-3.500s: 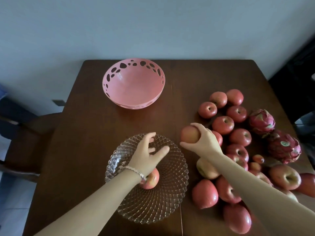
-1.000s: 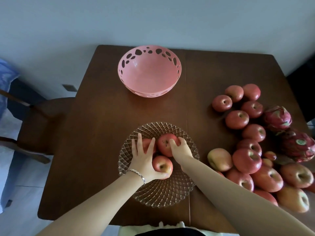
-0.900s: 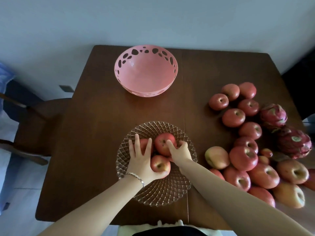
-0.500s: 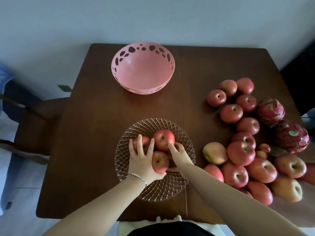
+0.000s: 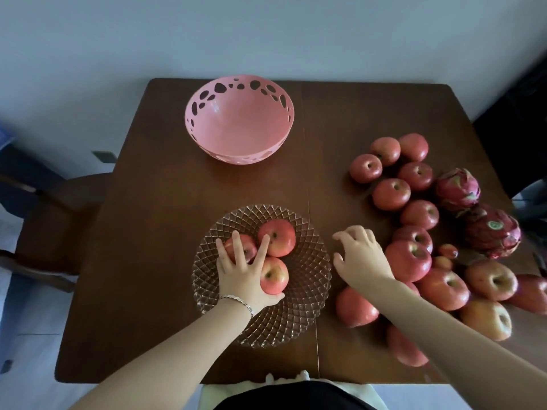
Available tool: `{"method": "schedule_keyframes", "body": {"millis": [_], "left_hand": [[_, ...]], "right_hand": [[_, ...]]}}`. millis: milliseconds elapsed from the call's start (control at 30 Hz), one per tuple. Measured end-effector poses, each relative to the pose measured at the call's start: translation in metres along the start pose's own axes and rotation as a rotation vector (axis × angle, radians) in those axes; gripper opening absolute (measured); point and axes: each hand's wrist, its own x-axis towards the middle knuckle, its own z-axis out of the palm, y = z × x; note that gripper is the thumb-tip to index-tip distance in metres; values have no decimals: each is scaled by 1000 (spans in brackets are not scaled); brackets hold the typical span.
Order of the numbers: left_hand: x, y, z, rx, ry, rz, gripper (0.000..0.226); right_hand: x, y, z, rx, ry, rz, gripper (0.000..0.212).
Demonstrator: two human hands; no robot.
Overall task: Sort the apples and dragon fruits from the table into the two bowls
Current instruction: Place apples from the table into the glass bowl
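While the right hand (image 5: 361,258) withdraws from the glass bowl (image 5: 309,291), three apples (image 5: 278,236) stay inside it.

Half a second ago the right hand's fingers were among those apples. They now hover loosely curled, with nothing visible in them, just beside the apple pile (image 5: 408,260) on the right of the desk (image 5: 165,232). This suggests one placement is complete and the next pick is starting. The left hand (image 5: 242,276) rests on the bowl's apples, fingers (image 5: 239,247) spread wide and straight, thumb under the nearest one. The pink bowl (image 5: 236,125) holds no fruit, and both dragon fruits (image 5: 457,187) lie at the pile's far right. Whatever lies under the right palm is hidden. The forearm covers part of the pile, the nearest apples are blurred, and one is cut off at the right edge. Two small fruits within the pile cannot be identified.
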Motion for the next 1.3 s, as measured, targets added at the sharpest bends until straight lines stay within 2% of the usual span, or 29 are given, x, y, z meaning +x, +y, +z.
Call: {"method": "schedule_keyframes", "body": {"millis": [67,133,233,300,400,533,733,833,867,967,1033,1100,1167,1300], "left_hand": [[0,2,-1,10,-24,-12,120],[0,5,-3,31,-42,-17,121],[0,5,-4,71,-58,-15,124],[-1,5,-4,79,-64,-14,125],[-1,4,-5,77,-65,-15,125],[-2,5,-7,94,-81,-18,124],[-4,11,-21,126,-92,-4,123],[-5,34,-36,81,145,205,120],[-3,46,-41,30,164,302,114],[13,93,-52,-153,20,474,102],[26,123,-50,-256,-140,465,103],[38,145,-42,-249,-225,431,105],[47,157,-33,-195,-218,386,101],[56,160,-30,-130,-83,393,70]], "right_hand": [[9,16,-5,-335,-197,88,61],[16,22,-3,-506,-331,125,67],[23,24,5,-608,-375,128,63],[25,26,4,-612,-336,109,60],[23,29,1,-526,-241,68,55],[22,31,0,-362,-211,57,54],[23,46,0,-359,-198,-35,59],[25,48,-3,-280,-207,-21,58],[26,48,-4,-237,-214,-14,57],[27,52,-11,-23,-268,37,52],[28,57,-15,113,-292,76,52],[29,62,-17,206,-278,106,54],[32,68,-15,272,-265,129,58],[37,81,-16,391,-309,144,57]]}}
